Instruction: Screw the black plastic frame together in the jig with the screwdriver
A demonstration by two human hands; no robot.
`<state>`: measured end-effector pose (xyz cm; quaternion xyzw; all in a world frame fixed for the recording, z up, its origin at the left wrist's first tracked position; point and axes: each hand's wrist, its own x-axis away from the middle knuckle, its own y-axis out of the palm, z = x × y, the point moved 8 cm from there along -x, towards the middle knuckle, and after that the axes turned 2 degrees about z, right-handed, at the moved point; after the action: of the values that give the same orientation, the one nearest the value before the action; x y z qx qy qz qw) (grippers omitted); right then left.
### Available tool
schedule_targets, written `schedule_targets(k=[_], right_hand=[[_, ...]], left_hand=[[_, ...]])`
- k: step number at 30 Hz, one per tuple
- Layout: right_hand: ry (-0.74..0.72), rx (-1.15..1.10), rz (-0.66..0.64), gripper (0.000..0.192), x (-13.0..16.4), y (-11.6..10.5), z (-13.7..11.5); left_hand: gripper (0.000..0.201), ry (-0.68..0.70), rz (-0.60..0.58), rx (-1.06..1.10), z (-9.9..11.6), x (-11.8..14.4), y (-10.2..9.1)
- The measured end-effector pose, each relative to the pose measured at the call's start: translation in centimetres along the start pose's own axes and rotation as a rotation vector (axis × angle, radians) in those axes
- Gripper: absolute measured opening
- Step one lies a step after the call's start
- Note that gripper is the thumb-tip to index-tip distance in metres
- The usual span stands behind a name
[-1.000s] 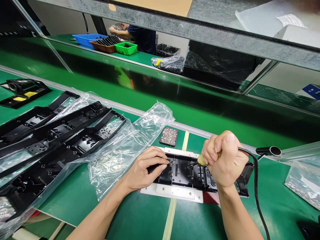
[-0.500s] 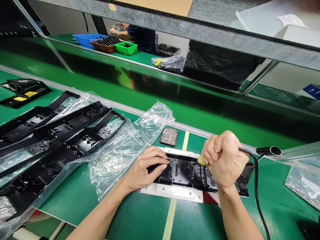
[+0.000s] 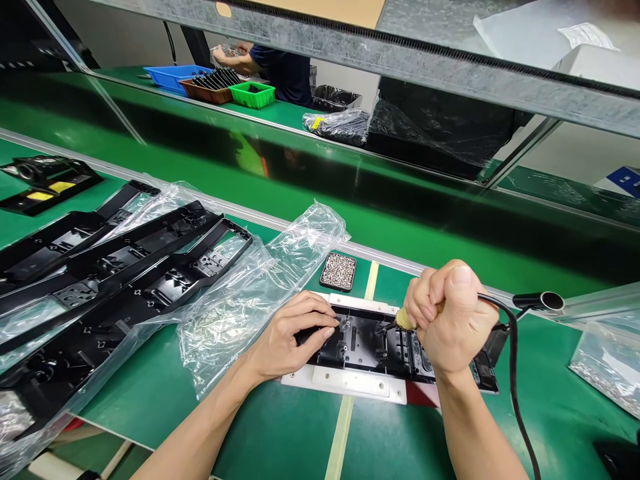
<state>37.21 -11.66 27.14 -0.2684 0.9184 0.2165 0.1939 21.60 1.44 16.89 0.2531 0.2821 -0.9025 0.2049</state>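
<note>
Long black plastic housing [image 3: 364, 340]: lies on the green-topped table [image 3: 280, 427], open interior upward, against white block-shaped fixture pieces [image 3: 350, 382] along its near and far edges; presumably so placed to limit sliding.
Left hand [image 3: 293, 337]: palm down over the housing's left end, fingers curved, thumb below them; likely steadying the part. Whether its grip pinches anything cannot be told.
Right hand [image 3: 447, 317]: grip clenched around the yellow-handled tool [image 3: 404, 319], thumb uppermost; the fist suits downward control of the tool, in the inspector's judgement.
Tool tip: points left into the housing's interior; contact cannot be confirmed.
Housing relative to grip: below and left of the clenched fist, passing behind the right wrist and showing again beyond it.
Black cord [image 3: 513, 360]: leaves the fist on the right and hangs outside the forearm, apparently clear of the work.
Small black square tray [image 3: 336, 289]: filled with tiny metallic pieces, just beyond the fixture, probably for easy reach.
</note>
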Motion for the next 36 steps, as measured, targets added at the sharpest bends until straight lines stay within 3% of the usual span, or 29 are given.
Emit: schedule_targets(k=[36], right_hand=[[0.005,-0.006,-0.009,0.048,-0.03,0.05,0.07]], left_hand=[[0.019,-0.006,0.002,-0.01,-0.1,0.05,0.04]])
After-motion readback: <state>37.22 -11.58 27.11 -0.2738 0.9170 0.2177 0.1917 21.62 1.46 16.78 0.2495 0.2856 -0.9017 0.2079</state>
